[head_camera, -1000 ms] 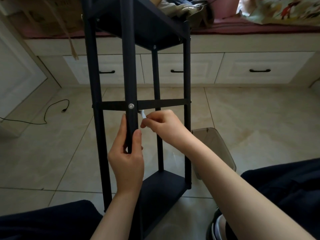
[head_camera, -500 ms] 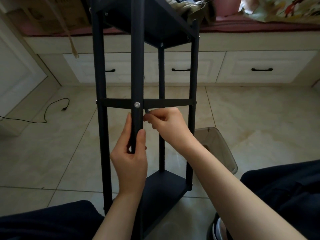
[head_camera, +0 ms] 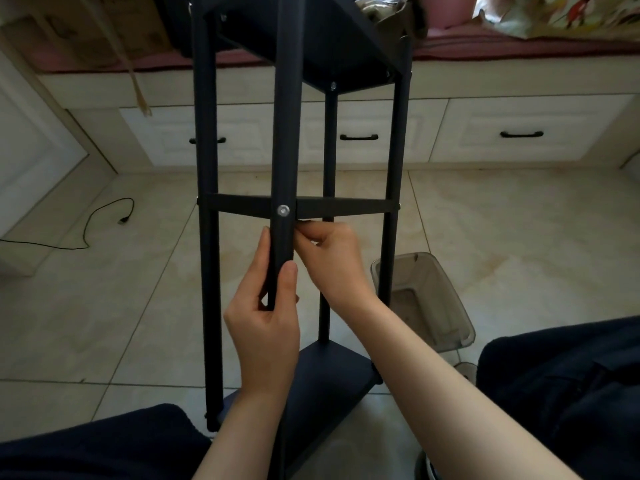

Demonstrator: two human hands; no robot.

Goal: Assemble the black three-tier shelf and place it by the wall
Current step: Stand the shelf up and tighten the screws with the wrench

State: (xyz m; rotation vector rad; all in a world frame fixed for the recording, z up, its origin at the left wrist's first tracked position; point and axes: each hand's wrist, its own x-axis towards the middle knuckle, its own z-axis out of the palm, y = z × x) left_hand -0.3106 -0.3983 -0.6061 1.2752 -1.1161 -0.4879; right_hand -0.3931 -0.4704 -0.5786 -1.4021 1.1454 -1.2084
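The black three-tier shelf [head_camera: 204,168] stands upright on the floor between my knees. Its top tier [head_camera: 311,39], thin middle tier [head_camera: 346,206] and bottom tier [head_camera: 332,372] are fixed to the posts. A silver screw [head_camera: 283,210] sits in the front post [head_camera: 286,133] at the middle tier. My left hand [head_camera: 266,327] grips that post just below the screw. My right hand [head_camera: 332,258] is right of the post under the middle tier, fingertips pinched together against it. What they pinch is hidden now; a small white piece showed there earlier.
A clear plastic bin [head_camera: 433,306] lies on the tiled floor right of the shelf. A black cable [head_camera: 104,216] trails on the left. White drawers [head_camera: 519,133] under a cushioned bench run along the back, with a cardboard box [head_camera: 104,26] on top.
My right hand has moved left and up, closer to the post under the middle tier, and the white piece has gone out of sight. The left hand keeps its grip.
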